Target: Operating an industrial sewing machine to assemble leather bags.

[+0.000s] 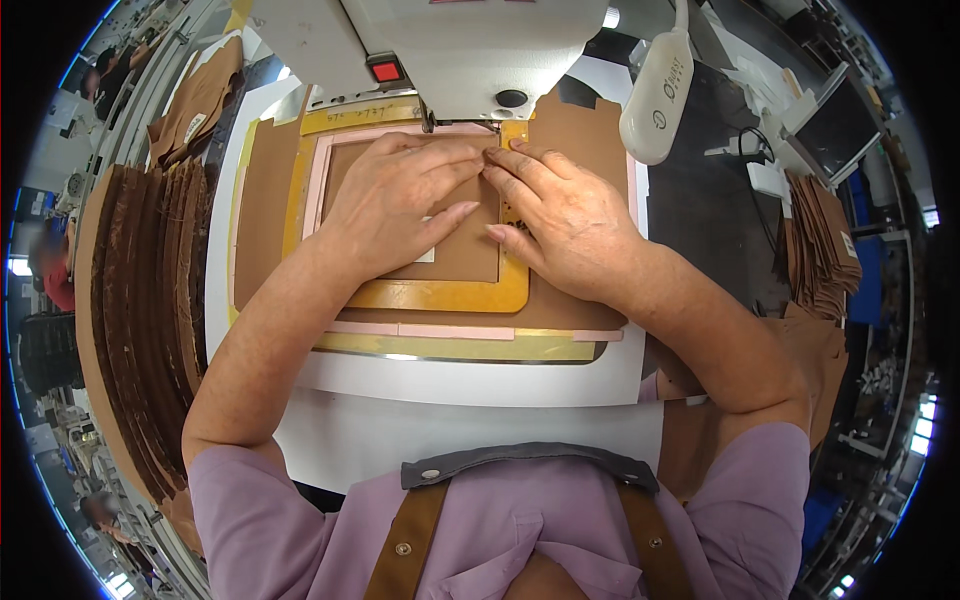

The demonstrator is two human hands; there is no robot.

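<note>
Both hands in together now; the left hand (405, 200) reaches palm down over the brown panel (468, 262), which shows inside the yellow frame (430, 296), just near the white machine (480, 60); the right hand (578, 222) lies across the frame's right bar; fingers outstretched on both, thumbs held apart, clasping nothing, tips meeting toward the far end; how hard they press, I cannot tell; a white patch (427, 255) peeks from below the left thumb; a brown stack (140, 320) stands left, folded brown pieces (818, 240) far right.
</note>
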